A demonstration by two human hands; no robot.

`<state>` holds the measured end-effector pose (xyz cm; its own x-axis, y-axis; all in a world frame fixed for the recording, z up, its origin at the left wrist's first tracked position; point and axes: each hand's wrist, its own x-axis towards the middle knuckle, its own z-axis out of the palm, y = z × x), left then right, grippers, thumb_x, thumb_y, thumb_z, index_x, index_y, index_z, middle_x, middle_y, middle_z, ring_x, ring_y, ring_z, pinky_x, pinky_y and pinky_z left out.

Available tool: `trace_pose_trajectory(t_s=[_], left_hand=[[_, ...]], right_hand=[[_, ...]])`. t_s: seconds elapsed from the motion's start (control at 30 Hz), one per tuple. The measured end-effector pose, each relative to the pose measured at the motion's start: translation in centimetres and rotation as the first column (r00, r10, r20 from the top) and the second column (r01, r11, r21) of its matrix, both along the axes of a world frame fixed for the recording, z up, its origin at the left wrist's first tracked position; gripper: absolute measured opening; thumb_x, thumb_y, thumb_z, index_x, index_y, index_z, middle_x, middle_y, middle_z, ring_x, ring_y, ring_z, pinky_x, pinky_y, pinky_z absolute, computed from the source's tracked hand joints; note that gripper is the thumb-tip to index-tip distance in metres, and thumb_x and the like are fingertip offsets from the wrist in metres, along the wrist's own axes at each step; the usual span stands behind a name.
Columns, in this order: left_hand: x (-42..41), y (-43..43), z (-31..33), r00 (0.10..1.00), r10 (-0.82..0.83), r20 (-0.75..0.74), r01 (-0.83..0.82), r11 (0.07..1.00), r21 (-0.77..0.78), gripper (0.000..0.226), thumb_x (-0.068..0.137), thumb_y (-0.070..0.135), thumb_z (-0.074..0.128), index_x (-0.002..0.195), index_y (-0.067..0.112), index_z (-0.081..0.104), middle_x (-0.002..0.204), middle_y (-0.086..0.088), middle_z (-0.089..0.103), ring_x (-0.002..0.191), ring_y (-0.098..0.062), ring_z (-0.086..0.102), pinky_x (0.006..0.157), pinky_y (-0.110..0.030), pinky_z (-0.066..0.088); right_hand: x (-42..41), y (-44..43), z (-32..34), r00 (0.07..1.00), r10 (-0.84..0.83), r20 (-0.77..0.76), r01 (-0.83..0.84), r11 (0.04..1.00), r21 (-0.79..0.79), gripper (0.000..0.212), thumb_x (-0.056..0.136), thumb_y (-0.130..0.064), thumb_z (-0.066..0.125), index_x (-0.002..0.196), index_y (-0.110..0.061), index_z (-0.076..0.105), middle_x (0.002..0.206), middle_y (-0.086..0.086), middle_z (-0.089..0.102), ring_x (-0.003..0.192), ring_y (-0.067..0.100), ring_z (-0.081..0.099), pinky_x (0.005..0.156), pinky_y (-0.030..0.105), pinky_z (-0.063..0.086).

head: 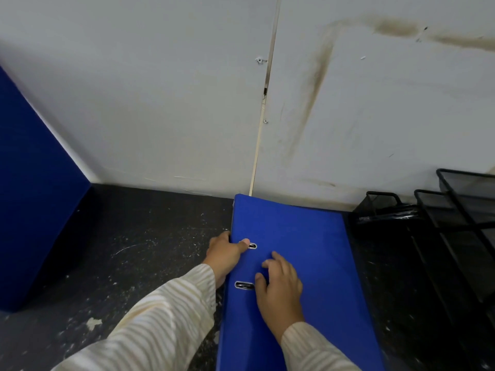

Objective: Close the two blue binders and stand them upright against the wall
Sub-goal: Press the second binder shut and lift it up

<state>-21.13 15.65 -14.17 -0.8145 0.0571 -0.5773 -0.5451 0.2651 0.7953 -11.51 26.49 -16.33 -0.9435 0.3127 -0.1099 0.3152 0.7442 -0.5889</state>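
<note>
Hands rest on one blue binder [294, 263] that lies flat and closed on the dark, speckled desk [134, 250]. Its far end reaches close to the white wall [160, 103]. The left hand [225, 254] grips the binder's left edge, with the thumb on top next to a small metal slot [252, 246] and the fingers curled under the side. The right hand [280, 285] lies flat and open on the cover, just beside a second metal slot [243, 285]. Both arms wear striped, pale sleeves [160, 317]. A black wire tray [455, 210] sits to the right by the wall. A big dark blue shape [32, 196] stands at the far left; I cannot tell what it is.
</note>
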Motion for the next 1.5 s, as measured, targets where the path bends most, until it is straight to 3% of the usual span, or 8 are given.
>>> trace_pose_trajectory(t_s=[0.13,0.47,0.67,0.8,0.93,1.13,1.4,1.5], left_hand=[[-0.8,-0.1,-0.2,0.997,-0.03,0.072,0.028,0.999,0.028,0.04,0.086,0.025,0.07,0.121,0.011,0.057,0.134,-0.013,0.051,0.103,-0.032,0.065,0.089,-0.048,0.057],[-1.1,1.2,-0.8,0.988,-0.155,-0.025,0.137,0.928,-0.347,0.056,0.084,0.041,0.065,0.13,0.013,0.051,0.136,-0.011,0.038,0.122,-0.032,0.049,0.103,-0.045,0.046],[0.7,2.4,-1.3,0.965,-0.175,-0.194,0.036,0.824,-0.566,0.057,0.089,0.045,0.057,0.135,0.016,0.04,0.142,-0.005,0.038,0.129,-0.028,0.041,0.102,-0.046,0.038],[1.0,2.0,-1.4,0.954,-0.191,-0.231,0.038,0.842,-0.538,0.062,0.088,0.047,0.057,0.138,0.016,0.039,0.142,-0.006,0.039,0.129,-0.028,0.041,0.102,-0.046,0.04],[0.7,0.6,-1.5,0.968,-0.155,-0.196,0.083,0.939,-0.333,0.048,0.085,0.046,0.059,0.127,0.025,0.052,0.135,-0.007,0.047,0.124,-0.028,0.046,0.106,-0.048,0.04],[-0.4,0.1,-1.5,0.986,-0.137,-0.1,0.115,0.974,-0.197,0.045,0.088,0.04,0.058,0.129,0.025,0.053,0.138,-0.007,0.04,0.123,-0.031,0.049,0.104,-0.048,0.044],[0.0,1.2,-1.5,0.969,-0.179,-0.172,0.084,0.887,-0.455,0.057,0.082,0.05,0.06,0.131,0.024,0.046,0.136,-0.004,0.045,0.124,-0.029,0.047,0.105,-0.048,0.038],[0.8,1.0,-1.5,0.955,-0.175,-0.238,0.062,0.906,-0.419,0.059,0.083,0.05,0.062,0.133,0.025,0.045,0.137,-0.004,0.047,0.126,-0.027,0.046,0.106,-0.048,0.038]], right_hand=[[-1.4,0.2,-0.3,1.0,0.009,0.029,-0.01,0.998,0.058,0.039,0.092,-0.035,0.042,0.129,-0.026,0.044,0.15,-0.008,0.03,0.138,0.014,0.021,0.111,0.038,0.019],[-1.3,0.2,-0.8,0.999,0.032,0.01,-0.033,0.992,0.122,0.039,0.09,-0.033,0.044,0.128,-0.023,0.046,0.147,-0.005,0.036,0.133,0.016,0.028,0.109,0.037,0.024],[-1.1,0.1,-0.6,0.999,0.042,0.0,-0.042,0.993,0.113,0.038,0.09,-0.03,0.047,0.127,-0.021,0.048,0.147,-0.002,0.037,0.133,0.019,0.03,0.107,0.038,0.025],[-0.9,0.2,-0.6,0.999,0.054,-0.004,-0.053,0.992,0.116,0.039,0.091,-0.032,0.045,0.129,-0.022,0.046,0.148,-0.004,0.035,0.133,0.017,0.028,0.108,0.037,0.024],[-0.9,0.3,-0.6,0.998,0.057,0.005,-0.058,0.992,0.116,0.04,0.092,-0.035,0.042,0.131,-0.024,0.044,0.149,-0.005,0.033,0.134,0.016,0.027,0.109,0.037,0.024],[-1.0,0.4,-0.8,0.998,0.052,-0.018,-0.05,0.992,0.113,0.041,0.092,-0.036,0.043,0.131,-0.023,0.045,0.149,-0.005,0.034,0.134,0.017,0.028,0.109,0.037,0.025],[-1.0,0.4,-0.6,0.999,0.053,-0.013,-0.051,0.992,0.118,0.042,0.093,-0.035,0.041,0.133,-0.024,0.042,0.15,-0.006,0.031,0.136,0.015,0.024,0.11,0.035,0.021],[-0.5,0.7,-0.2,0.996,0.086,-0.007,-0.084,0.987,0.134,0.044,0.095,-0.038,0.038,0.138,-0.026,0.038,0.151,-0.006,0.028,0.137,0.015,0.022,0.11,0.034,0.02]])
